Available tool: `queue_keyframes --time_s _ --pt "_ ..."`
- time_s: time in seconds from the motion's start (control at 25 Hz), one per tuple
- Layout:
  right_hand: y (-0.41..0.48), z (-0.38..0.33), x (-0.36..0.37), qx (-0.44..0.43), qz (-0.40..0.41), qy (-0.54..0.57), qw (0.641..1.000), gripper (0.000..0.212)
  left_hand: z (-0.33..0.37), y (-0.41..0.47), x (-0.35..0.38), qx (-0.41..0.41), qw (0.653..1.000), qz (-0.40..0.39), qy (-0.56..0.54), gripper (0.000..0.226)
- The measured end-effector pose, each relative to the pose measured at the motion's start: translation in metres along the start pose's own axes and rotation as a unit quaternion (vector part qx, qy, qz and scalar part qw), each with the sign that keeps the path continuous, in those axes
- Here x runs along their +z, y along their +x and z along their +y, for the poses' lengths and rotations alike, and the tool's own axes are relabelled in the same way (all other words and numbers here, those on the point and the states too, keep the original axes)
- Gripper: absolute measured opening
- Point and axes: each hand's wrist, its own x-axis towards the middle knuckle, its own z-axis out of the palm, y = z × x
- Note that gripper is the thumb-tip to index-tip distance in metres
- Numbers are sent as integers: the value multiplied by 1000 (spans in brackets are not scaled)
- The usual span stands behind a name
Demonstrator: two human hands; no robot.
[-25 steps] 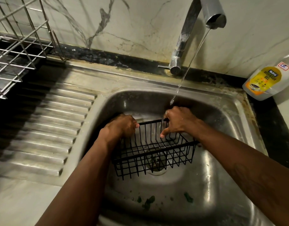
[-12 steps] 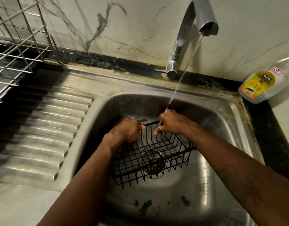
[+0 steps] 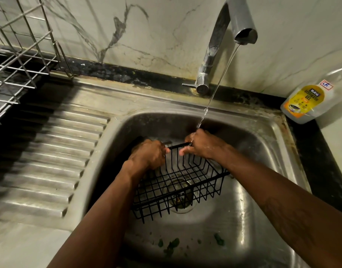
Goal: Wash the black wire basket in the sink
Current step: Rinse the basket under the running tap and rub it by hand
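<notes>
- The black wire basket is down in the steel sink, tilted, right over the drain.
- My left hand is curled round its far left corner.
- My right hand grips the far rim just beside it, thumb poking inward.
- A thin water stream from the tap lands on my right hand.
- The dishwash gel bottle leans on the right, and the wire dish rack is on the left.
- There are a few green scraps on the sink floor.
</notes>
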Motion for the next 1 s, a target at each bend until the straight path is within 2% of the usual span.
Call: queue_keyframes --time_s 0.12,0.2,0.36,0.56,0.64,0.76,0.88,1.0 --pt "-2 -9 4 4 -3 -109 994 53 4 -2 -1 1 1000 0 -7 29" --pt "-2 -8 7 -6 12 -124 992 51 4 -4 -3 -2 1000 -1 -14 28" --pt "-7 6 5 -7 65 0 998 37 8 -9 -4 -9 1000 2 -26 27" --pt "-4 14 -3 -23 82 109 990 26 5 -9 -11 -13 999 -16 -24 25" --pt "-5 12 -3 -8 106 144 984 28 3 -10 -14 -18 999 -27 -7 27" --pt "-7 7 -1 19 105 216 971 12 -3 -12 -13 -35 999 -35 -10 28" --pt "-9 9 0 10 91 210 973 6 -4 -12 -8 -35 999 -25 -26 27" --pt "-10 19 -5 -20 51 181 982 13 0 -13 -7 -19 1000 13 -4 30"
